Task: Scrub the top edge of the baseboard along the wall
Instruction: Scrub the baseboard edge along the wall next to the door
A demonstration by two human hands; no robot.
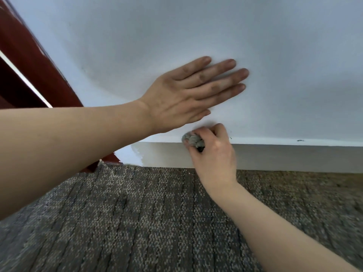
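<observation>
A grey-beige baseboard [284,158] runs along the foot of the white wall [176,26], above the carpet. My right hand [213,152] grips a small grey scrubbing pad [193,140] and presses it against the baseboard's top edge, near the middle of the view. My left hand [188,93] lies flat on the wall just above, palm down and fingers spread toward the right. A paler patch shows on the baseboard's left end. Small dark specks sit on the top edge to the right.
A dark red wooden door frame [39,61] slants down the left side and meets the floor by the baseboard's left end. Speckled grey-brown carpet [147,222] covers the floor below the wall.
</observation>
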